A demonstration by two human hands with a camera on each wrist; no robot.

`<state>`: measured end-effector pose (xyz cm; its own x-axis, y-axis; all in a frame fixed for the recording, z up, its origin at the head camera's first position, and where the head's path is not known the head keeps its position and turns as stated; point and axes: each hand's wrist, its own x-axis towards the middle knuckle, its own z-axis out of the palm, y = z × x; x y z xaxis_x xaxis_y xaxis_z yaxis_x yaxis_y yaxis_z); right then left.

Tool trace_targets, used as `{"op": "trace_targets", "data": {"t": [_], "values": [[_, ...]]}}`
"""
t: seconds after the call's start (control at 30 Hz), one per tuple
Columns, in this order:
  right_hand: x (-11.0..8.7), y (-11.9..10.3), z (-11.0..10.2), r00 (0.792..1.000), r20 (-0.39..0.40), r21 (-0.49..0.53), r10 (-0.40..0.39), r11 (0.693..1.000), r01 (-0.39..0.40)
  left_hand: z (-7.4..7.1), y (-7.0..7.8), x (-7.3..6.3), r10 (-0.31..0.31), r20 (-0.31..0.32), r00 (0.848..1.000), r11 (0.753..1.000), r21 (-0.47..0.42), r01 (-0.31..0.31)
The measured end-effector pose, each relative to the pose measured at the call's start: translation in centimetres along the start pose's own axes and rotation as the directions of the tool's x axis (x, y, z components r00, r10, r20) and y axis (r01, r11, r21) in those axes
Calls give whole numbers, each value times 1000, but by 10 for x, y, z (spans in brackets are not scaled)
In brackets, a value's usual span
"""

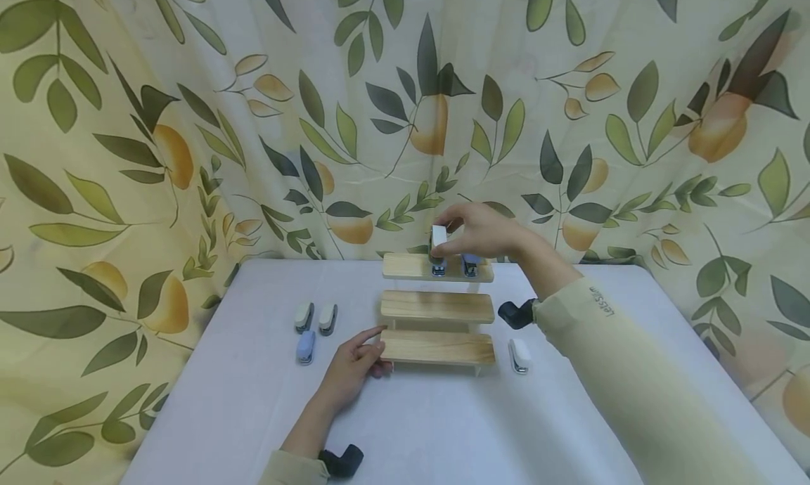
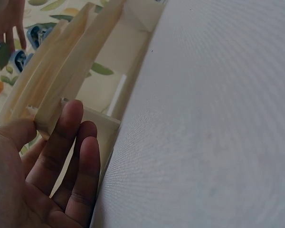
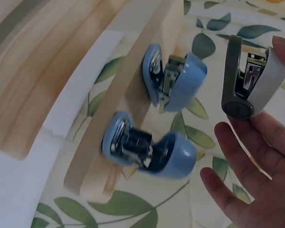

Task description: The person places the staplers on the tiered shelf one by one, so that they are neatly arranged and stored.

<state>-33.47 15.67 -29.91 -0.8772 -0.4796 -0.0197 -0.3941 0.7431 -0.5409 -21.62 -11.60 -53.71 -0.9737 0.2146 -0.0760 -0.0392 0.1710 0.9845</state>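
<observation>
My right hand (image 1: 481,230) pinches a small stapler (image 3: 254,78), white on one side and dark grey-green on the other. It is above the top tier of a three-tier wooden display stand (image 1: 436,306). On that tier are two blue staplers, the first blue stapler (image 3: 173,78) nearer the held one and the second blue stapler (image 3: 149,147) beside it. At the stand's front left corner, my left hand (image 1: 351,365) grips the end of the lowest board (image 2: 61,76) between thumb and fingers.
Left of the stand lie a white-and-green stapler (image 1: 304,317), a white-and-dark stapler (image 1: 328,319) and a blue stapler (image 1: 306,347). A white stapler (image 1: 519,356) lies to the right. All are on a white-covered table (image 1: 253,415); a leaf-patterned curtain (image 1: 392,133) hangs behind.
</observation>
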Motion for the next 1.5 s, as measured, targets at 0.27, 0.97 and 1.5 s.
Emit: {"op": "trace_targets", "data": {"t": [0.27,0.97,1.5], "values": [[15,-10,13,999,45,40,-27,999,25,1,0,-1,-20,-15,1000,1000,2,20],[35,-8,32,996,93,-11,-13,1000,14,0,-3,2,-2,0,1000,1000,-17,2],[42,-12,42,992,123,-90,10,996,1,0,-4,2,-3,3,1000,1000,-23,3]]}}
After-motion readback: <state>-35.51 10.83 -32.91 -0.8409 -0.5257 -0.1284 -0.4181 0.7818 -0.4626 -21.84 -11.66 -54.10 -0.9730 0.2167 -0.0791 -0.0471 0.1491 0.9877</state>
